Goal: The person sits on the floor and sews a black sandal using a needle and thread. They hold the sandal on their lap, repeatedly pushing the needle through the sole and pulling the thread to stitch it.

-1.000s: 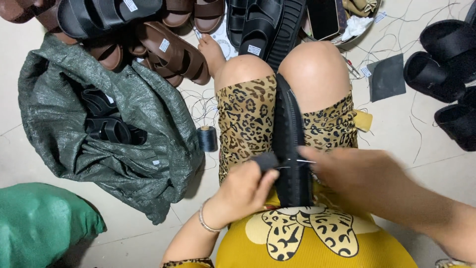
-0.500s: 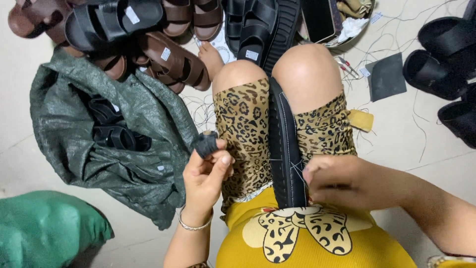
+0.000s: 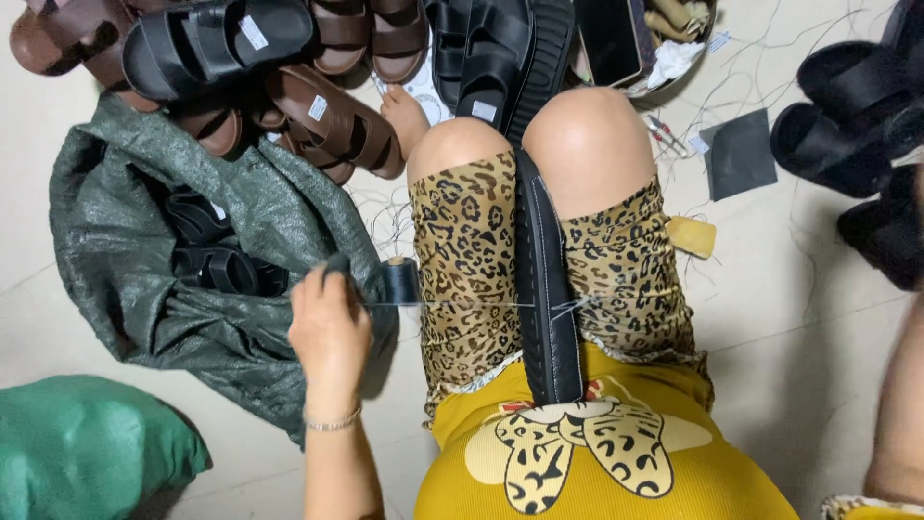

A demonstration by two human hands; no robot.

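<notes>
A: What is going on here?

B: A person is sitting on the floor [image 3: 837, 385]. A long black sole [image 3: 545, 289] is standing on its edge, squeezed between the two knees. The left hand [image 3: 329, 323] is out to the side, over the edge of the grey-green sack [image 3: 135, 241]. A thin thread [image 3: 462, 304] is running tight from that hand across to the sole.

A: What are the fingers doing?

B: The fingers [image 3: 332, 279] are pressed together. They are pinching the thread and a small dark piece, just beside the dark spool [image 3: 402, 281].

A: How would you do this pull well?

B: I think the pull needs to be straight and level, so the thread is not rubbing or snapping. The knees should be squeezing the sole so it is not tipping. A slow pull looks best, so the stitch is sitting flat.

A: What is hard to see?

B: The right arm [image 3: 900, 414] is showing at the right edge, but its hand is cut off, so I cannot tell what it is doing. The sack is hiding most of the black things inside it. The sandals [image 3: 318, 111] at the top edge are cut off too. The needle is too small to find, and where the thread is going into the sole is blurry.
</notes>
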